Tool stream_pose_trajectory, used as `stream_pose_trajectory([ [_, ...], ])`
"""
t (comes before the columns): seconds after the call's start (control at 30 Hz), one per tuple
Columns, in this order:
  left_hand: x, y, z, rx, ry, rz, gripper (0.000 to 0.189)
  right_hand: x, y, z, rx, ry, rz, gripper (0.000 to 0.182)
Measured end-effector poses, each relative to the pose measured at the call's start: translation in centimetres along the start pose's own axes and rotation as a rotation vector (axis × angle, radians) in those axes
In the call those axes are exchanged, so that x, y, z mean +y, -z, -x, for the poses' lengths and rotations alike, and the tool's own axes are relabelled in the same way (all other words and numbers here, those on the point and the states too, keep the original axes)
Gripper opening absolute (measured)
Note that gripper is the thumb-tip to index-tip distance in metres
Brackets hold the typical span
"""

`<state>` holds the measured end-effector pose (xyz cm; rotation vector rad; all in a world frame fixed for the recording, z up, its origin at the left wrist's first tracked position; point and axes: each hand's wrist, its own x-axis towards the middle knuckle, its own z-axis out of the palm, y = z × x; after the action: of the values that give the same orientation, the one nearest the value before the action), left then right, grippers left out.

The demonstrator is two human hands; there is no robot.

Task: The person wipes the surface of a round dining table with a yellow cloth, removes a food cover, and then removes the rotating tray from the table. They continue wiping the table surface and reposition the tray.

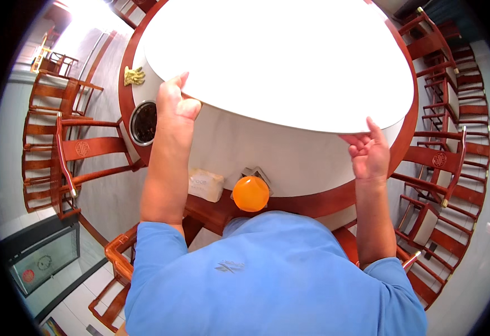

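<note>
Both of my hands are on the near edge of a large, rounded white panel [278, 63], so bright that its surface shows no detail. My left hand [176, 98] grips the edge at the left, its thumb on top. Towards the right end, my right hand [366, 153] has its thumb above the rim and fingers beneath it. The panel extends over a round table with a red-brown wooden rim [324, 200] and a pale inner top [278, 155], hiding much of it. Before my chest, an orange round-topped object [250, 193] stands near the table's edge.
A soft tissue pack [206, 185] lies left of the orange object. On the table's left are a yellow glove [134, 76] and a round container with dark contents [144, 123], partly behind my left forearm. Wooden chairs [95, 147] [434, 159] flank the table.
</note>
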<state>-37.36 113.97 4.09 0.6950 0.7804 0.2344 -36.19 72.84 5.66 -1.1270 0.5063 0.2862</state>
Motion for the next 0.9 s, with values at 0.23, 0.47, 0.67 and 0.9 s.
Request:
stream_pose_trajectory([
  [0.23,0.3,-2.2,1.9,-0.412,0.013,0.138,0.023,-3.4,1.7,-1.0,0.07,0.254,-0.068,0.032],
  [0.47,0.1,-8.7,5.9,-0.365,-0.175,0.426,0.031,-6.1,3.2,-2.5,-0.139,0.269,-0.17,0.041],
  [0.67,0.4,-9.0,5.3,-0.272,-0.184,0.422,0.028,-6.9,2.8,-2.4,-0.143,0.262,-0.127,0.039],
  [0.9,-1.3,-5.5,3.7,-0.217,-0.069,0.28,0.026,-4.5,3.7,-2.7,0.005,0.249,-0.028,0.034],
])
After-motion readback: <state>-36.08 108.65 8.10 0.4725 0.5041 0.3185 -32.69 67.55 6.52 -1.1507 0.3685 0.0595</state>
